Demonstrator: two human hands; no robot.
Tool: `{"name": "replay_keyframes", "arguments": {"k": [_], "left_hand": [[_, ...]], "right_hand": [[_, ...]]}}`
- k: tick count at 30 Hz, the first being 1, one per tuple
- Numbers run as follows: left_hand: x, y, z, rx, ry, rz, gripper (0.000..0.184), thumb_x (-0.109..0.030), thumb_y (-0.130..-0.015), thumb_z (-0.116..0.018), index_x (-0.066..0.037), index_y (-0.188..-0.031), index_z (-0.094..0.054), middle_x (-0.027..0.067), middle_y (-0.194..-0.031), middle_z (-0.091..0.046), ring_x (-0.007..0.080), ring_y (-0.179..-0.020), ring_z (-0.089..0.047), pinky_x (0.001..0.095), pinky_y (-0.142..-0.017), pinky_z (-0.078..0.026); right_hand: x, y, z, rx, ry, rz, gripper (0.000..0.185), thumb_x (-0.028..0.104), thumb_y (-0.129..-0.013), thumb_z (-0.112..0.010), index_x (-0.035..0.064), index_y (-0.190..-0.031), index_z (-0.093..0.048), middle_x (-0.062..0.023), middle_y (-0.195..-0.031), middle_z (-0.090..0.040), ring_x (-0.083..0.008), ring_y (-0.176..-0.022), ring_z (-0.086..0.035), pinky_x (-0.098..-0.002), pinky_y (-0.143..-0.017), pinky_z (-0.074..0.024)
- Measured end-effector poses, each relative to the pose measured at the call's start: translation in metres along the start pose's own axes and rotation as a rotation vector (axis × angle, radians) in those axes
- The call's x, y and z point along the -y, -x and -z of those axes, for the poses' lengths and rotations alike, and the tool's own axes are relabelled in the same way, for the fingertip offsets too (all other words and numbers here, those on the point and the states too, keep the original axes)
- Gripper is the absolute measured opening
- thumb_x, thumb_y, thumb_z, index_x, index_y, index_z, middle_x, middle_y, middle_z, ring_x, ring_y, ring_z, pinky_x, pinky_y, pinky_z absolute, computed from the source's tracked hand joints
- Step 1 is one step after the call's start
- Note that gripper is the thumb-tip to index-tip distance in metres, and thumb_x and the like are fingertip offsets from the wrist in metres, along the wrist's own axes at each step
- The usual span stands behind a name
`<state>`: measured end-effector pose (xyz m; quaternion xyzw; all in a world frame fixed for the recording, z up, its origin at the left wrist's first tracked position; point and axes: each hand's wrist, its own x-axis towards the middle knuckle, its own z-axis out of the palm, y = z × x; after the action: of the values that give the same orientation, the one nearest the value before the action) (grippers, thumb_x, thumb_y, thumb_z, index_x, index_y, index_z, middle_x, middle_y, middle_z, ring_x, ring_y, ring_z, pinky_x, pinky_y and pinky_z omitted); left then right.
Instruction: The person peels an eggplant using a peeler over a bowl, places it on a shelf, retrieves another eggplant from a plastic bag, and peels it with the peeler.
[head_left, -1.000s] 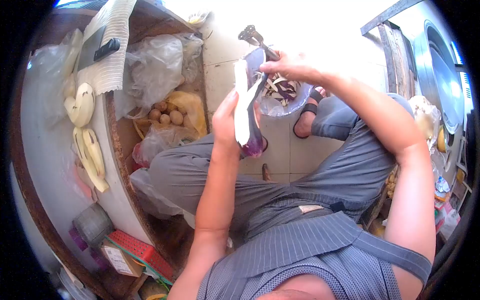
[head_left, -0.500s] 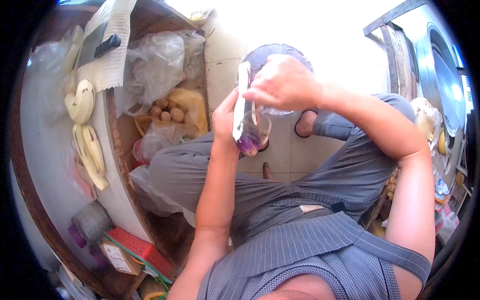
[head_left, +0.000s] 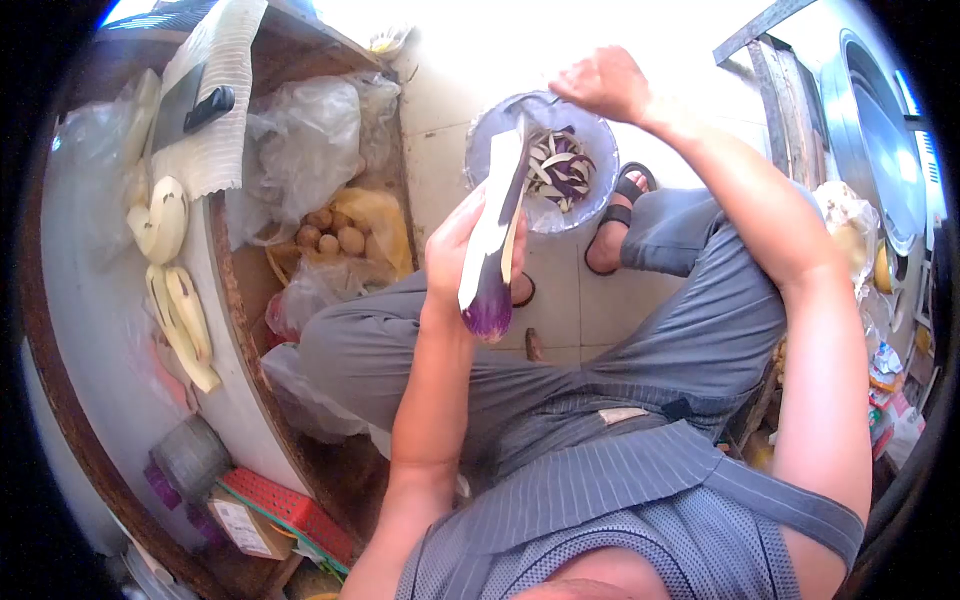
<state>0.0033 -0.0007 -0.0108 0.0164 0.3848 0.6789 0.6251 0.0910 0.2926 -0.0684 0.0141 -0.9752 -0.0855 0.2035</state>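
Note:
My left hand (head_left: 450, 245) is wrapped round a long purple eggplant (head_left: 490, 305), held at a slant with its purple end toward me. White flesh shows along its left side in a broad stripe, and purple skin remains beside it. Beyond and to the right, my right hand (head_left: 605, 85) is raised past the far rim of a bucket, fingers curled; whatever it grips is hidden in the glare. That bucket (head_left: 485, 125), lined with clear plastic, stands on the floor below. Inside it lie purple and white eggplant peels (head_left: 562, 170).
Peeled eggplants (head_left: 165, 215) lie on the shelf at left, near a knife (head_left: 210, 108) with a black handle on a ridged white sheet. Below are a bag of round brown vegetables (head_left: 350, 240) and a red basket (head_left: 285, 505). Large metal basins (head_left: 870, 150) stand at right.
My right hand has lifted from the eggplant and moved up and right. The eggplant has shifted slightly toward me, and the bucket's peels have come into sight.

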Motion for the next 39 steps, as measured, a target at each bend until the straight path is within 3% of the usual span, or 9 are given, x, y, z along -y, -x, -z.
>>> {"name": "replay_keyframes", "arguments": {"k": [14, 18, 20, 26, 28, 31, 33, 37, 39], "left_hand": [[0.005, -0.018, 0.035, -0.133, 0.059, -0.009, 0.041, -0.034, -0.106, -0.039, 0.003, -0.118, -0.054, 0.0174, -0.089, -0.064, 0.0231, -0.068, -0.062, 0.0328, -0.054, -0.053], [0.006, -0.021, 0.032, -0.152, 0.032, -0.015, 0.038, -0.03, -0.105, -0.043, 0.001, -0.126, -0.053, 0.0167, -0.088, -0.064, 0.0225, -0.067, -0.063, 0.0319, -0.052, -0.053], [0.008, -0.019, 0.015, -0.171, 0.005, -0.056, 0.038, -0.027, -0.104, -0.044, -0.001, -0.131, -0.051, 0.0167, -0.088, -0.063, 0.0225, -0.065, -0.062, 0.0316, -0.051, -0.052], [0.004, -0.001, -0.009, -0.148, -0.084, -0.031, 0.047, -0.021, -0.102, -0.041, -0.005, -0.147, -0.04, 0.0195, -0.091, -0.061, 0.0234, -0.057, -0.057, 0.0305, -0.043, -0.045], [-0.003, 0.004, -0.014, -0.048, 0.038, 0.045, 0.054, -0.024, -0.104, -0.039, -0.009, -0.155, -0.029, 0.0162, -0.084, -0.059, 0.0213, -0.055, -0.057, 0.0319, -0.043, -0.047], [-0.007, 0.009, -0.011, 0.052, 0.074, 0.053, 0.059, -0.026, -0.102, -0.042, -0.004, -0.154, -0.027, 0.0189, -0.086, -0.058, 0.0205, -0.052, -0.054, 0.0294, -0.04, -0.044], [-0.009, 0.011, -0.015, 0.12, 0.094, 0.033, 0.06, -0.025, -0.1, -0.044, 0.003, -0.151, -0.028, 0.0195, -0.083, -0.056, 0.0187, -0.049, -0.051, 0.0259, -0.036, -0.038], [-0.011, 0.017, -0.014, 0.19, 0.199, 0.064, 0.058, -0.024, -0.1, -0.043, 0.002, -0.15, -0.029, 0.0191, -0.082, -0.055, 0.0177, -0.047, -0.049, 0.0251, -0.033, -0.036], [-0.018, 0.021, -0.02, 0.252, 0.221, 0.015, 0.056, -0.023, -0.1, -0.041, 0.002, -0.149, -0.03, 0.019, -0.08, -0.054, 0.0173, -0.046, -0.048, 0.0244, -0.03, -0.034]], "right_hand": [[0.015, -0.012, 0.031, -0.022, 0.071, -0.084, 0.024, 0.016, -0.09, -0.061, 0.0159, -0.113, -0.068, -0.0042, -0.069, -0.066, -0.0226, -0.056, -0.065, -0.0375, -0.044, -0.0496], [0.028, -0.018, 0.037, -0.191, -0.132, 0.153, 0.021, 0.013, -0.089, -0.062, 0.0153, -0.109, -0.067, -0.0037, -0.069, -0.066, -0.0213, -0.053, -0.063, -0.0353, -0.041, -0.0448], [0.059, -0.027, 0.051, 0.124, -0.529, -0.062, 0.019, 0.024, -0.094, -0.057, 0.0121, -0.086, -0.068, -0.0072, -0.066, -0.063, -0.0259, -0.054, -0.061, -0.0381, -0.049, -0.0475], [0.06, -0.026, 0.037, 0.012, -0.507, -0.003, 0.032, 0.029, -0.099, -0.052, 0.0113, -0.075, -0.066, -0.0091, -0.064, -0.061, -0.0285, -0.056, -0.06, -0.039, -0.051, -0.0462], [0.034, -0.023, 0.042, 0.148, -0.379, -0.084, 0.022, 0.026, -0.096, -0.055, 0.0125, -0.084, -0.067, -0.007, -0.065, -0.062, -0.0259, -0.056, -0.061, -0.038, -0.048, -0.0461], [0.014, -0.014, 0.021, -0.103, -0.198, 0.093, 0.011, 0.019, -0.095, -0.057, 0.0137, -0.098, -0.066, -0.0059, -0.063, -0.059, -0.0245, -0.053, -0.059, -0.0361, -0.045, -0.0445], [0.008, -0.009, 0.015, -0.094, -0.3, 0.09, 0.025, 0.018, -0.095, -0.057, 0.0191, -0.119, -0.061, -0.008, -0.073, -0.067, -0.0289, -0.062, -0.066, -0.0408, -0.049, -0.0507], [-0.001, 0.004, -0.011, -0.127, -0.429, 0.07, 0.019, 0.013, -0.094, -0.059, 0.014, -0.113, -0.062, -0.006, -0.062, -0.057, -0.0268, -0.057, -0.06, -0.0381, -0.048, -0.0464], [-0.004, 0.012, -0.015, -0.054, -0.286, -0.016, 0.019, 0.029, -0.1, -0.055, 0.0129, -0.104, -0.065, -0.0068, -0.067, -0.061, -0.0286, -0.06, -0.062, -0.0412, -0.055, -0.0507]]}}
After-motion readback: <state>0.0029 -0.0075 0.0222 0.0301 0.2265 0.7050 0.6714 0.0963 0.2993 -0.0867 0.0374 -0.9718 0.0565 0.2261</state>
